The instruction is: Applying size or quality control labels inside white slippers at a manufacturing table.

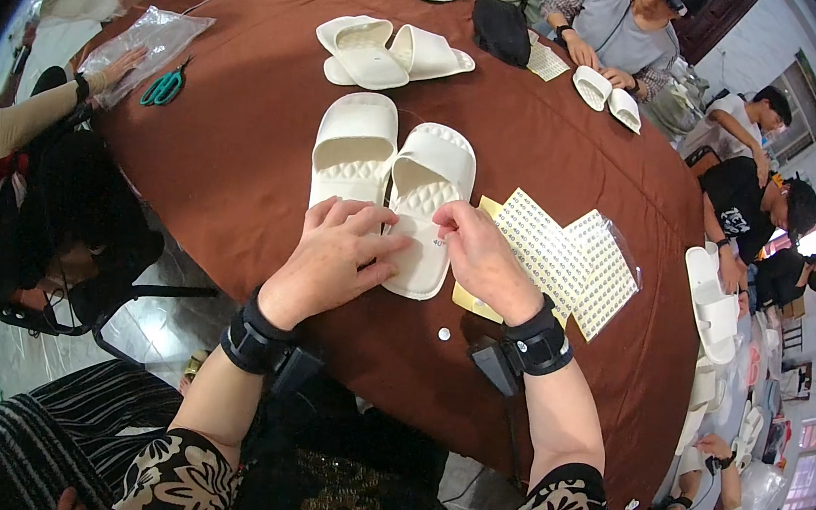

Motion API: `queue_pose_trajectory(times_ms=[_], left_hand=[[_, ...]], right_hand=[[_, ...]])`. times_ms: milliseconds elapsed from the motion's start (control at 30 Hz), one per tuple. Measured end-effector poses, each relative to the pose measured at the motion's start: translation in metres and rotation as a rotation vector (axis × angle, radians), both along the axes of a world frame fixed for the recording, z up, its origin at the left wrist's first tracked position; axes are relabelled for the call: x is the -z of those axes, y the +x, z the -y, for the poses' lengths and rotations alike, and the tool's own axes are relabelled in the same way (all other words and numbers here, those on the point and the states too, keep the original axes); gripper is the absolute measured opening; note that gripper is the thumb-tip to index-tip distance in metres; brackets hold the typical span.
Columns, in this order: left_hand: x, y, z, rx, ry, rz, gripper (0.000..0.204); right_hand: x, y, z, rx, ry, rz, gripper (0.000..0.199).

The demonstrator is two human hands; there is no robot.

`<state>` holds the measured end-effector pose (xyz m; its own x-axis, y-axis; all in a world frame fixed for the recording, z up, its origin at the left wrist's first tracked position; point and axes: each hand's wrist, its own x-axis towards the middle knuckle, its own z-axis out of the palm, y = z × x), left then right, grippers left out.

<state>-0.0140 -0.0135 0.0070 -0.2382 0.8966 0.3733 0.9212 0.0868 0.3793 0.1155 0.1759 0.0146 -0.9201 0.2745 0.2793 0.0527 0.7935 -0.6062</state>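
Observation:
A pair of cream slippers lies side by side before me, toes pointing away. My left hand (335, 255) is spread palm down across the heel of the left slipper (356, 138), its fingertips reaching the insole of the right slipper (436, 162). At that slipper's right edge, the thumb and fingers of my right hand (488, 261) are pinched together; anything between them is hidden. A small printed mark (439, 242) shows on the insole just below those fingertips. Sheets of small round stickers (548, 243) lie beside my right hand, partly over a yellow sheet (473, 304).
Farther back on the brown cloth (243, 115) are another cream slipper pair (365, 54), a black pouch (502, 32) and teal scissors (164, 86). A small white disc (444, 334) lies near me. Across the table, a person handles white slippers (607, 96); others work at right.

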Motion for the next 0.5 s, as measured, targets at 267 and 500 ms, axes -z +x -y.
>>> queue_pose_trajectory(times_ms=[267, 500], left_hand=[[0.000, 0.000, -0.002, 0.008, 0.008, 0.002, 0.033], [0.002, -0.002, 0.000, 0.005, -0.002, -0.009, 0.031]], right_hand=[[-0.007, 0.005, 0.000, -0.021, 0.158, -0.058, 0.015], [-0.039, 0.026, -0.028, 0.012, -0.142, 0.216, 0.015]])
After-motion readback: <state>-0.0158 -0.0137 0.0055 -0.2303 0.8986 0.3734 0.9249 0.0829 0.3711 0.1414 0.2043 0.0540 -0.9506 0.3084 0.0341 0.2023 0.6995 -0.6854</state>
